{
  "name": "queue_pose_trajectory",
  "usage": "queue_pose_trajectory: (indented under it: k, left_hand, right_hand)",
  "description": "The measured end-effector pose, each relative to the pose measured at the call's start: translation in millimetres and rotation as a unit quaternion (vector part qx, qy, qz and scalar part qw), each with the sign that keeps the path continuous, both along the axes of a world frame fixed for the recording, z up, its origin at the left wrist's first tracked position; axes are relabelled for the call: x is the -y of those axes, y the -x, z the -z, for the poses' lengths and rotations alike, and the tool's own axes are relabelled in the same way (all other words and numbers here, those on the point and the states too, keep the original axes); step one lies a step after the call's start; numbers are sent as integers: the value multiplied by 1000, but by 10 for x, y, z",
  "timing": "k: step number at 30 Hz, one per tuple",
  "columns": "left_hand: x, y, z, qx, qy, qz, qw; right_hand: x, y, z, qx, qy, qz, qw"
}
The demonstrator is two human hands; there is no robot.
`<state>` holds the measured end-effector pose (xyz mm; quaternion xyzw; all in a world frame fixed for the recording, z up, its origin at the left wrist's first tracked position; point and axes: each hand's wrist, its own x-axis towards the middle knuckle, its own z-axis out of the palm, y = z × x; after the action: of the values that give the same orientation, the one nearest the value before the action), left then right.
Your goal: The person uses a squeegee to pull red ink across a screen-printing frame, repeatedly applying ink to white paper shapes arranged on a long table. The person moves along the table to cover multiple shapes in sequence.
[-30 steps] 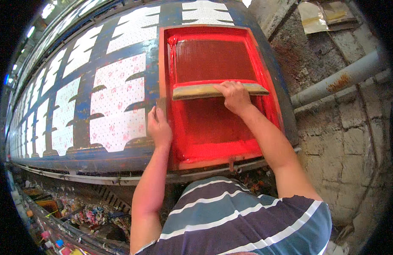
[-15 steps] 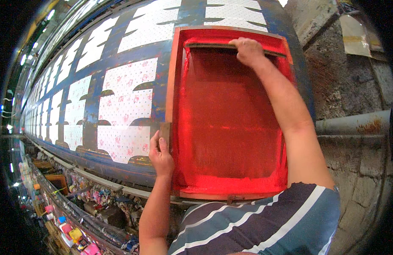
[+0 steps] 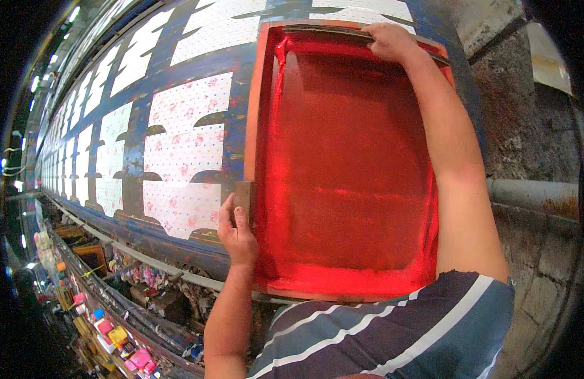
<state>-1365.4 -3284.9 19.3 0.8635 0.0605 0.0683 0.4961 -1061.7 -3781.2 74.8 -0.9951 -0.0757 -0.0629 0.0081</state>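
Our right hand gripping long brown squeegee; left hand, flat brown block; uneven pull could skew red-inked wooden-framed screen

Screen mesh: deep brownish red
Near ink: bright scarlet
Left fabric: white, pink flowers, tiny dots
Shirt: dark, teal, white stripes

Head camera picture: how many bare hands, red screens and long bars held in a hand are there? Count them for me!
Bare hands, left and right: 2
Rectangular red-coated screen with an orange-brown frame: 1
Long, narrow, dark brown bar in the right hand: 1
Total: 4
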Motion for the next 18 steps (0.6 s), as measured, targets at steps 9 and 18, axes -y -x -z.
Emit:
queue_pose_trajectory:
  k: [9,18]
  left_hand:
    - [2,-85,51,35,-43,-5,998]
    - [-95,-127,154,50,24,24,998]
  right_hand:
    - [-519,1182,-202,-40,-20,-58,997]
    - [-1402,3142,-282,-115,-15,-47,992]
